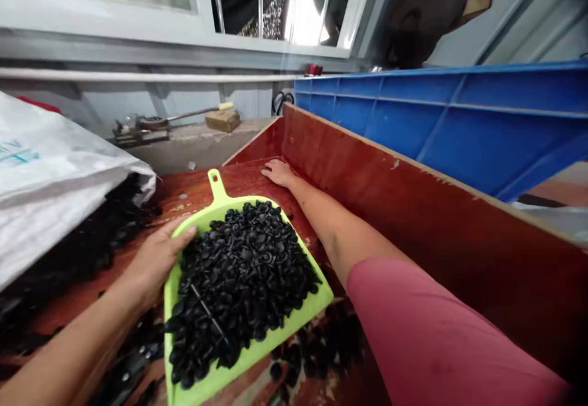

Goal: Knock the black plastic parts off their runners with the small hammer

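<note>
My left hand [168, 247] grips the left rim of a lime-green dustpan [215, 210], thumb over the edge. Small black pieces [250, 265], rounded and glossy, are heaped in the pan, and a thin dark stick [209, 314] lies across them. The pan's handle points away from me. Farther off, my right hand [278, 172] rests palm down on the reddish-brown wooden surface [248, 173], near the corner of the side board. Its fingers are stretched out, with nothing visible in them. More black pieces [321, 345] lie loose below the pan's front lip.
A white woven sack [59, 167] at left spills black material. The red-brown side board [390, 204] runs along the right, with a blue plastic crate [441, 118] behind it. A brick-like block [223, 120] and a metal tool [147, 127] sit on the back ledge.
</note>
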Action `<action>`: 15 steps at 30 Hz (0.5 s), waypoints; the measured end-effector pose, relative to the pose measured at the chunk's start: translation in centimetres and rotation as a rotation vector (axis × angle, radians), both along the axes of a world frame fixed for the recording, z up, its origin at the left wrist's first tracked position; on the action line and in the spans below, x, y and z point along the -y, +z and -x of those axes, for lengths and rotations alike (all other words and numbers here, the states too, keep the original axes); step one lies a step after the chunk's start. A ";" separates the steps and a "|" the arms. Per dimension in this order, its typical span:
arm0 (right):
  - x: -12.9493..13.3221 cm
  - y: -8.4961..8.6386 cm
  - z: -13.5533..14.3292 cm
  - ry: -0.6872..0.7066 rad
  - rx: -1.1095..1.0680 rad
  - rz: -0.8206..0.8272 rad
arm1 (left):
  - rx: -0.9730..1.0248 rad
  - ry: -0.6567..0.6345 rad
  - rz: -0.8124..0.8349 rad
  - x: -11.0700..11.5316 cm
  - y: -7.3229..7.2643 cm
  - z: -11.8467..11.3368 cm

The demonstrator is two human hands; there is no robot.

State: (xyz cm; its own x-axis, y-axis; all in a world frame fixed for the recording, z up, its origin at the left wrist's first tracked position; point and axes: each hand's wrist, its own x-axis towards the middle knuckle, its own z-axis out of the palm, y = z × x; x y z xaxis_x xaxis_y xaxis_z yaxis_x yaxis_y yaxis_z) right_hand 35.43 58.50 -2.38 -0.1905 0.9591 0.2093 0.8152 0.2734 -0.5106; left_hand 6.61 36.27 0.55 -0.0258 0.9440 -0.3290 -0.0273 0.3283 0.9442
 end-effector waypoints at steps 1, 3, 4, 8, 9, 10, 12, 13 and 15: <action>0.1 -0.3 -0.2 0.058 0.001 0.008 | 0.002 0.002 0.004 0.1 0.1 0.0; 1.7 -0.8 -0.7 0.174 0.003 0.030 | -0.004 0.033 0.041 0.3 0.1 0.0; 2.9 -1.1 -0.9 0.227 0.004 0.045 | -0.015 0.062 0.066 0.3 0.1 0.1; 9.7 -2.1 -2.1 0.370 -0.004 0.124 | -0.054 0.155 0.081 0.2 -0.1 0.0; 11.6 -2.2 -2.5 0.386 -0.010 0.145 | -0.062 0.170 0.050 0.2 -0.1 -0.1; 13.5 -2.1 -2.8 0.397 -0.017 0.164 | -0.068 0.181 0.013 0.2 0.0 -0.3; 17.3 -1.9 -3.5 0.403 -0.025 0.195 | -0.088 0.180 -0.045 0.3 0.1 -0.6; 19.1 -1.7 -3.9 0.400 -0.025 0.207 | -0.100 0.175 -0.056 0.4 0.1 -0.6; 22.6 -1.2 -4.4 0.390 -0.009 0.225 | -0.123 0.155 -0.077 0.4 0.3 -0.8</action>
